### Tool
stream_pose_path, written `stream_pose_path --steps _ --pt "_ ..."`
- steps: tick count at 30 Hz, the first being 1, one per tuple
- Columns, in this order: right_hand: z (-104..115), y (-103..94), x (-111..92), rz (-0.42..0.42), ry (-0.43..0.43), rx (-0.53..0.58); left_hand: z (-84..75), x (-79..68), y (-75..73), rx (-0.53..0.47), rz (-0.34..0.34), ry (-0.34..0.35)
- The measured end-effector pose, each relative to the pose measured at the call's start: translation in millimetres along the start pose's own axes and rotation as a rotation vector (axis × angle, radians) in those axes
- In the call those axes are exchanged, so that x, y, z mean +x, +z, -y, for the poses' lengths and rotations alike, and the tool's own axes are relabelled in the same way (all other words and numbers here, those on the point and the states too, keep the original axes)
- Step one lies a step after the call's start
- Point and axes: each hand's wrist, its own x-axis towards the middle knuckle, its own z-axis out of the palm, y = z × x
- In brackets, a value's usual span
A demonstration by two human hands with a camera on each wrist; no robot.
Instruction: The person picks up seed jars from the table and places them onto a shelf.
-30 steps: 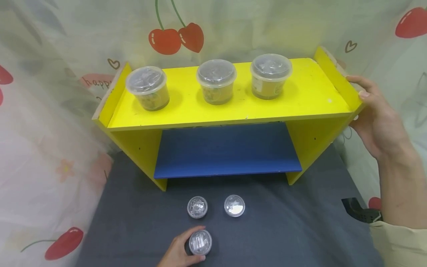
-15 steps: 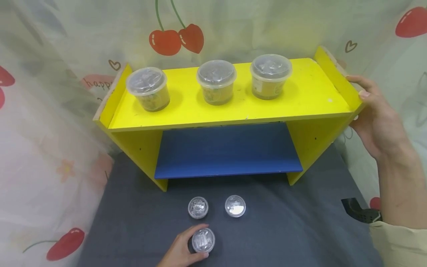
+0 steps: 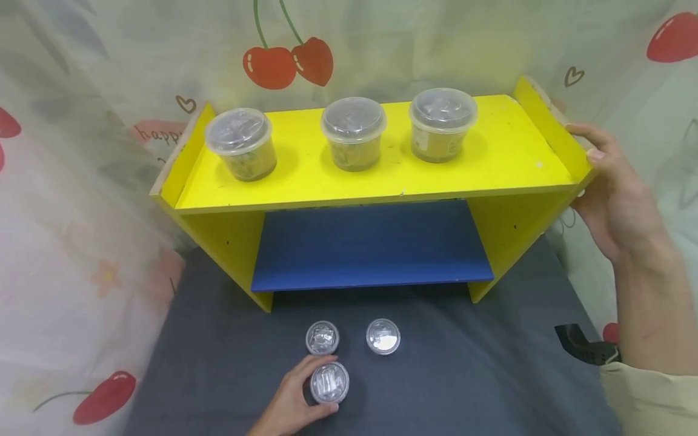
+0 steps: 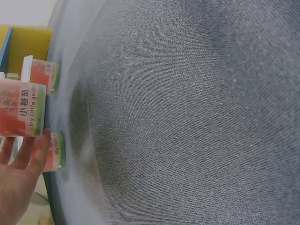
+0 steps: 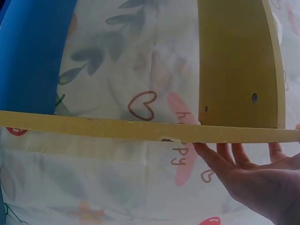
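Note:
My left hand (image 3: 286, 399) holds a small clear-lidded plastic tub (image 3: 329, 383) between thumb and fingers, low in the head view. In the left wrist view, this tub (image 4: 21, 108) shows a red, white and green label reading "My little garden"; its base seems a little above the cloth. Two similar tubs stand near it, a left one (image 3: 322, 338) and a right one (image 3: 383, 336). My right hand (image 3: 627, 200) grips the upper right side of a yellow shelf (image 3: 501, 139). In the right wrist view, fingertips (image 5: 199, 147) touch the outside of its side panel (image 5: 140, 130).
Three larger lidded tubs, left (image 3: 242, 148), middle (image 3: 354, 136) and right (image 3: 443, 127), stand on the shelf's yellow top. Below it runs a blue board (image 3: 371, 248). Dark grey cloth (image 3: 463, 375) covers the table. A cherry-print curtain (image 3: 409, 42) hangs behind and at both sides.
My left hand, with the small tub, has shifted slightly forward toward the shelf and the other two small tubs. My right hand keeps its grip on the shelf's side.

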Motion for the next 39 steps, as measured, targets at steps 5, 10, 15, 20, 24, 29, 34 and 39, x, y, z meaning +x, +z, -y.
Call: stream_pose_path --steps 5,10,15,20,24,29,34,39 --pt "0 1.9 1 -0.007 -0.007 -0.004 -3.8 0.9 -2.9 -0.002 -0.004 -0.02" --pt "-1 3.0 2 -0.016 -0.013 -0.009 -9.2 2.3 -6.0 -0.019 -0.019 -0.003" --pt "-1 3.2 1 -0.019 -0.013 -0.009 -12.4 3.9 -8.1 -0.052 -0.028 -0.032" --pt "-1 3.7 1 -0.012 -0.024 -0.004 -14.1 6.6 -11.5 -0.085 -0.036 -0.037" --pt "-2 4.4 1 -0.008 -0.022 0.0 -15.5 9.7 -15.0 -0.12 -0.052 -0.046" --pt "-1 2.6 1 -0.014 -0.02 0.021 -16.2 14.2 -18.9 -0.118 -0.083 -0.047" --pt "-1 1.8 1 -0.012 -0.029 0.022 -17.3 16.6 -22.3 -0.113 -0.107 -0.062" --pt "-1 3.0 2 -0.011 -0.034 0.029 -19.5 19.9 -25.1 -0.091 -0.122 -0.045"
